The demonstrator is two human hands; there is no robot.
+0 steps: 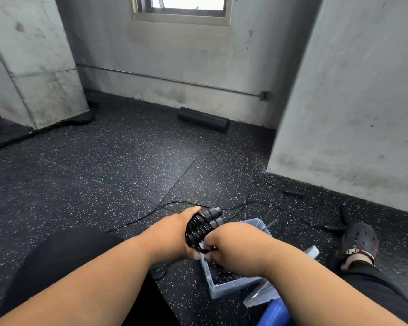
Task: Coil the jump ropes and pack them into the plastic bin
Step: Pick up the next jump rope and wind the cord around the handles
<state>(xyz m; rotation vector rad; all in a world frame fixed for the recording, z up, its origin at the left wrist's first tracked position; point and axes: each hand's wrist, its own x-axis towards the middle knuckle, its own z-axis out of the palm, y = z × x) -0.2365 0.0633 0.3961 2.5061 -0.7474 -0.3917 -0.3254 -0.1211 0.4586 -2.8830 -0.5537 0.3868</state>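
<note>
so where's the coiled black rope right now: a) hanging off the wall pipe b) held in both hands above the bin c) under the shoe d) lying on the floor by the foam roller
b: both the left hand and right hand hold the coiled jump rope just above the plastic bin.

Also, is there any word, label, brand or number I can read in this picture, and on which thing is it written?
No readable text anywhere.
Coiled jump rope, plastic bin, black shoe, wall outlet: no lettering shows on any.
</note>
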